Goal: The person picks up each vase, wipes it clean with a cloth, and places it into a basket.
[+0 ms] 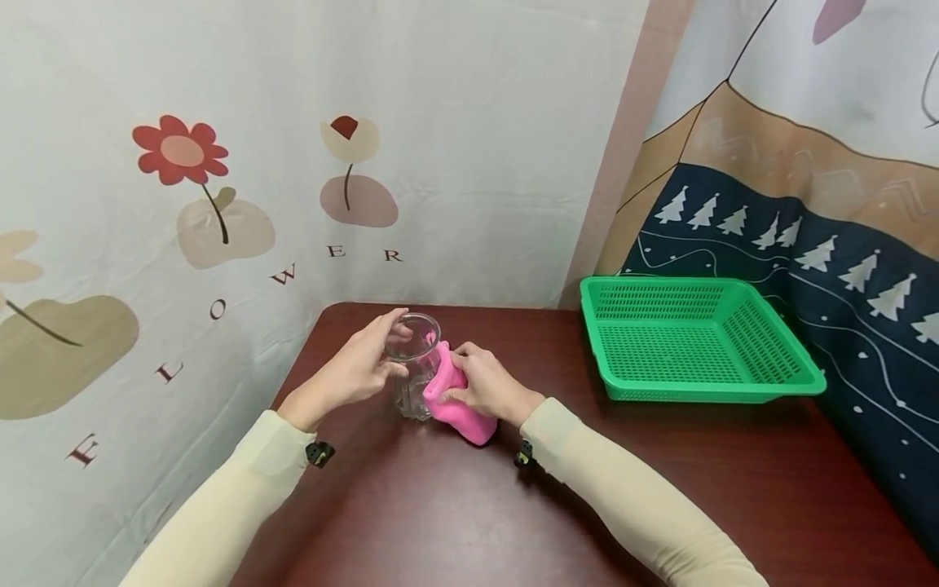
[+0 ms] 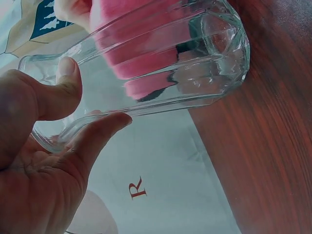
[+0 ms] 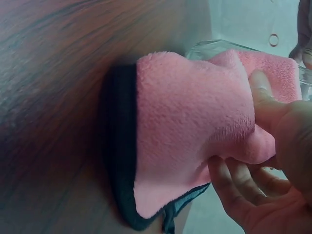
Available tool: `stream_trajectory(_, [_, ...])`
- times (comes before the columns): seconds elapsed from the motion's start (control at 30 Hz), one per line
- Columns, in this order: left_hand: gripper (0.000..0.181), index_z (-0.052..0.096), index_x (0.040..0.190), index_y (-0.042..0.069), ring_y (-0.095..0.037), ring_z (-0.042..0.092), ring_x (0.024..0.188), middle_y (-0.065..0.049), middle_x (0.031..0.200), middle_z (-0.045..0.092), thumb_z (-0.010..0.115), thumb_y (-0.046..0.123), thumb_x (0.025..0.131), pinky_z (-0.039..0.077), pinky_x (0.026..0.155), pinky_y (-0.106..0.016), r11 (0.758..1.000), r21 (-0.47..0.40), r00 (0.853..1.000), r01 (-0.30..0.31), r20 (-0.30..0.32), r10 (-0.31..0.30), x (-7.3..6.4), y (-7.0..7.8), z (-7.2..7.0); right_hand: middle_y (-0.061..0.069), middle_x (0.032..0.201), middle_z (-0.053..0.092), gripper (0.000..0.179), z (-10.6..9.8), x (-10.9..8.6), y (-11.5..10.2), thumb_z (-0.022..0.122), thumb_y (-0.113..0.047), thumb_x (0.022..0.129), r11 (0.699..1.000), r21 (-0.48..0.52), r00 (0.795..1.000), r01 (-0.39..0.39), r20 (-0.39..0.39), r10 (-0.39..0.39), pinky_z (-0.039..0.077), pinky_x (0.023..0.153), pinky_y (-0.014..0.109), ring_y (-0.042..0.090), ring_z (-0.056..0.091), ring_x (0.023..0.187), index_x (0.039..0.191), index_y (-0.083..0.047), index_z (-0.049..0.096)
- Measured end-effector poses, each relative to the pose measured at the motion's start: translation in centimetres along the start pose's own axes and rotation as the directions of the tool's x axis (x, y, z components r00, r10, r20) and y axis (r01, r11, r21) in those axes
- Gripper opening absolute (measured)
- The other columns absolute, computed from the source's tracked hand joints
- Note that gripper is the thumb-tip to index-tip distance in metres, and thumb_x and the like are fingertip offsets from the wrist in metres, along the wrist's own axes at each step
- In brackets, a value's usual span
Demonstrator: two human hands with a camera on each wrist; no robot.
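A clear glass jar (image 1: 412, 399) with a round open mouth stands upright on the table. Near its rim, my left hand (image 1: 355, 364) holds it, thumb on one side and fingers on the other, as the left wrist view shows. In my right hand (image 1: 493, 385) is a pink fluffy cloth (image 1: 473, 422), bunched between thumb and fingers. Dark trim (image 3: 122, 141) edges the cloth's lower end, which hangs down close to the tabletop. Through the glass in the left wrist view, the pink cloth (image 2: 141, 44) shows against the jar's far side.
To the right, a green plastic basket (image 1: 704, 391) with perforated walls sits on the dark reddish-brown table (image 1: 411, 514). Behind and left hangs a pale curtain (image 1: 469, 147) printed with flowers and letters. A dark tree-patterned cloth (image 1: 778, 236) covers the right side.
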State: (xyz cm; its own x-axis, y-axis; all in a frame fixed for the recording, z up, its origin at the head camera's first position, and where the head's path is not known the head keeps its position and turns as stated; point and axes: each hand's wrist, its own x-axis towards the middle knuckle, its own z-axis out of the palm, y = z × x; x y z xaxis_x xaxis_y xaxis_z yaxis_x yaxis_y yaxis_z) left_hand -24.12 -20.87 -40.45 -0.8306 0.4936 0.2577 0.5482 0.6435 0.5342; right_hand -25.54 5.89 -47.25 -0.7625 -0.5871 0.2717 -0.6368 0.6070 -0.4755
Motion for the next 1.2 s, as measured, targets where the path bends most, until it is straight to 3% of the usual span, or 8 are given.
stream_trajectory(0.23, [0.093, 0.033, 0.172, -0.011, -0.050, 0.079, 0.129, -0.030, 0.144, 0.070, 0.087, -0.012, 0.096, 0.068, 0.103, -0.059, 1.000, -0.004, 1.000, -0.003, -0.007, 0.003, -0.23, 0.23, 0.09, 0.024, 0.138, 0.078, 0.045, 0.47, -0.13, 0.28, 0.103, -0.028, 0.092, 0.999, -0.027, 0.997, -0.040, 0.071, 0.041, 0.070, 0.102, 0.045, 0.038, 0.080, 0.125, 0.125, -0.003, 0.086])
stream_trajectory(0.47, [0.094, 0.032, 0.174, -0.009, -0.049, 0.077, 0.132, -0.027, 0.146, 0.069, 0.087, -0.009, 0.098, 0.067, 0.102, -0.058, 1.000, -0.006, 1.000, 0.017, -0.002, -0.017, -0.29, 0.26, 0.00, 0.026, 0.141, 0.079, 0.049, 0.83, -0.05, 0.44, 0.105, -0.027, 0.090, 0.998, -0.017, 0.994, -0.064, 0.082, 0.065, 0.070, 0.105, 0.046, 0.039, 0.079, 0.129, 0.126, -0.002, 0.085])
stream_trajectory(0.63, [0.094, 0.032, 0.174, -0.009, -0.046, 0.078, 0.130, -0.027, 0.146, 0.069, 0.087, -0.009, 0.098, 0.067, 0.100, -0.056, 1.000, -0.014, 1.000, 0.017, -0.002, -0.017, -0.35, 0.25, 0.21, 0.014, 0.121, 0.083, 0.047, 0.93, -0.21, 0.37, 0.106, -0.025, 0.087, 0.996, 0.009, 0.994, -0.087, 0.068, 0.086, 0.068, 0.095, 0.038, 0.027, 0.076, 0.110, 0.125, -0.005, 0.085])
stream_trajectory(0.8, [0.095, 0.031, 0.175, -0.008, -0.045, 0.078, 0.130, -0.027, 0.146, 0.068, 0.087, -0.009, 0.098, 0.070, 0.102, -0.053, 1.000, -0.020, 1.000, 0.023, 0.003, -0.023, -0.44, 0.40, 0.44, 0.005, 0.105, 0.078, 0.051, 0.82, -0.36, 0.23, 0.109, -0.030, 0.083, 0.990, 0.033, 0.990, -0.135, 0.054, 0.133, 0.060, 0.084, 0.031, 0.019, 0.067, 0.097, 0.123, -0.010, 0.085])
stream_trajectory(1.2, [0.095, 0.031, 0.174, -0.009, -0.046, 0.078, 0.129, -0.029, 0.144, 0.069, 0.088, -0.009, 0.097, 0.070, 0.099, -0.053, 1.000, -0.016, 1.000, 0.003, -0.013, -0.004, -0.56, 0.27, 0.32, 0.007, 0.103, 0.077, 0.053, 0.64, -0.57, -0.14, 0.109, -0.028, 0.083, 0.975, 0.108, 0.981, -0.193, -0.007, 0.195, 0.056, 0.077, 0.030, 0.018, 0.066, 0.091, 0.125, -0.007, 0.086])
